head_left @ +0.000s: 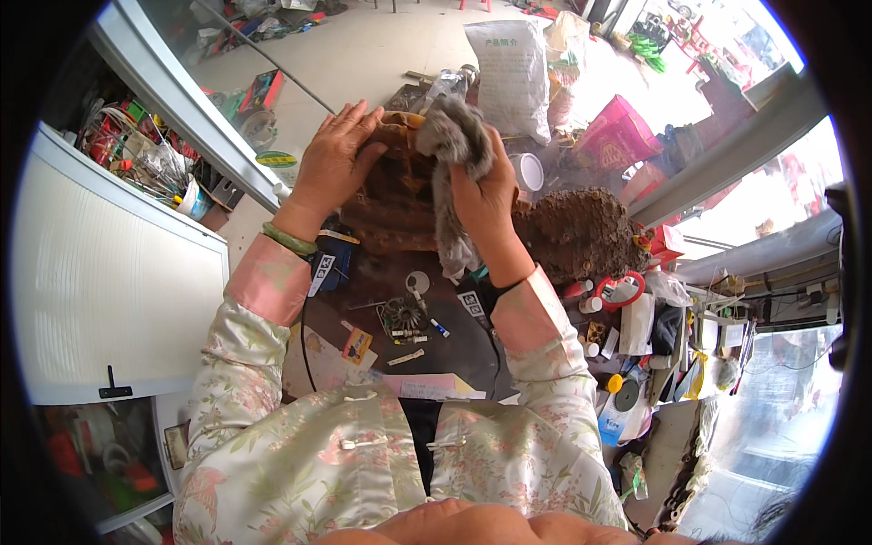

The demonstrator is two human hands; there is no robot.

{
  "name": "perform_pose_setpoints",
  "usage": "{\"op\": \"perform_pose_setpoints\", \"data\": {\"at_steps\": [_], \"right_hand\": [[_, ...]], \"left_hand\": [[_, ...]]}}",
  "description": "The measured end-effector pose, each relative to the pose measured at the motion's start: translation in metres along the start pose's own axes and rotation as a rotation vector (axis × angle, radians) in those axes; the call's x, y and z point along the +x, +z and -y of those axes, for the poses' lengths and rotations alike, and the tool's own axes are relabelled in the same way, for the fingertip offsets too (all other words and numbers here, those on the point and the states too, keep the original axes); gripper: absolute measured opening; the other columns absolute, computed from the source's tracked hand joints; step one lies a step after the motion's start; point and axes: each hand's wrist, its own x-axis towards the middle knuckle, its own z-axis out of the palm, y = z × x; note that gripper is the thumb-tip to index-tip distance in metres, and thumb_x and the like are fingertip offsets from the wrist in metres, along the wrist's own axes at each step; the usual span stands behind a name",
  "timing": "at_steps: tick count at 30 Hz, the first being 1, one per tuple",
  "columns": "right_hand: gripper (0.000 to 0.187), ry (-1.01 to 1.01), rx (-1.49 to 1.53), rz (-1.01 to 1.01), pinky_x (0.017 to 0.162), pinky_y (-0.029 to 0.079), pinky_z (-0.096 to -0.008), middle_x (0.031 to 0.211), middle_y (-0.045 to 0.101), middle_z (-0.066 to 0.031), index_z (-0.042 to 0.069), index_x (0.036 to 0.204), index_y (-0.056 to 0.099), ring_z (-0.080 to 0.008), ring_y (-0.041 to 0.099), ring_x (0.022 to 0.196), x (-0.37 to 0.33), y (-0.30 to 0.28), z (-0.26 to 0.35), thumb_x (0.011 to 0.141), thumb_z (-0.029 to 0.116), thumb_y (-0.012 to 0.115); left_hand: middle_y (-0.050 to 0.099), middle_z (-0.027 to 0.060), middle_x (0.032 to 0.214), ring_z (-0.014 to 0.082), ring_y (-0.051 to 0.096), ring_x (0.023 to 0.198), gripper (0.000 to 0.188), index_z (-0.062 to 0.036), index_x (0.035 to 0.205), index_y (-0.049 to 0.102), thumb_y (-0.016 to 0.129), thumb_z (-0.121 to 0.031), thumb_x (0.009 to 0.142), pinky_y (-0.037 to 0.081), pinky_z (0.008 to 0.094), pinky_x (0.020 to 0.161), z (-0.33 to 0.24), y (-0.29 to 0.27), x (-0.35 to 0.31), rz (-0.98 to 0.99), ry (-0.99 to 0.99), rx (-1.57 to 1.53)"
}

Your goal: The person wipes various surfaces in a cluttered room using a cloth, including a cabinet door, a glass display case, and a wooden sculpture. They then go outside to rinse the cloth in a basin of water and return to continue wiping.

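Observation:
A brown, glossy piece that looks like carved wood (386,204) stands at the far side of the dark table. My left hand (336,159) lies along its upper left edge, fingers stretched out and thumb apart. In my right hand (486,191) a fluffy grey cloth (447,136) is bunched up, pressed against the right part of the brown piece, with its lower end hanging down. The cloth and both hands cover parts of the piece. To the right of my right wrist sits a rough, bark-like brown lump (581,234).
On the table (363,282) nearer me lie a finned metal part (400,314), small tubes and an orange-white packet (357,345). A white sack (510,77) and pink bag (619,132) stand beyond. Tape, jars and boxes crowd the right; a white panel (127,272) borders the left.

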Motion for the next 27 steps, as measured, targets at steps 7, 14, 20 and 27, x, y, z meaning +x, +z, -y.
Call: {"op": "perform_pose_setpoints", "data": {"at_steps": [7,14,20,27], "right_hand": [[0.051,-0.327,-0.758,0.385,0.080,0.050,-0.0388,0.099,0.061,-0.0114,0.010,0.115,0.058,-0.0336,0.058,0.091,0.034,0.064,-0.007,0.065,0.007,0.066],[0.056,-0.381,-0.764,0.130,0.079,0.050,-0.0399,0.100,0.059,-0.0109,0.009,0.120,0.055,-0.0314,0.060,0.092,0.008,0.057,-0.016,0.065,0.006,0.068],[0.054,-0.191,-0.745,-0.062,0.080,0.052,-0.0372,0.109,0.062,-0.0154,0.008,0.119,0.056,-0.0318,0.062,0.097,-0.014,0.005,-0.016,0.067,0.001,0.069],[0.037,-0.002,-0.001,-0.449,0.085,0.049,-0.0318,0.103,0.062,-0.0082,0.006,0.116,0.056,-0.0185,0.059,0.094,-0.005,-0.043,-0.017,0.080,-0.003,0.061]], "left_hand": [[0.061,0.0162,0.115,0.0346,0.055,0.112,0.040,-0.0065,0.115,0.060,0.063,-0.012,0.076,0.045,0.0442,0.094,0.008,0.001,-0.010,0.083,-0.108,-0.008],[0.058,0.0129,0.126,0.0313,0.051,0.120,0.046,-0.0084,0.125,0.056,0.061,-0.014,0.080,0.038,0.0431,0.102,0.010,0.006,-0.008,-0.016,0.015,-0.035],[0.050,0.0140,0.138,0.0298,0.045,0.129,0.044,-0.0152,0.136,0.050,0.054,-0.022,0.093,0.032,0.0468,0.108,0.008,0.004,-0.002,0.022,0.021,0.044],[0.048,0.0131,0.140,0.0299,0.045,0.129,0.043,-0.0156,0.137,0.050,0.048,-0.032,0.097,0.032,0.0464,0.109,0.009,0.009,-0.002,0.028,0.002,0.082]]}}
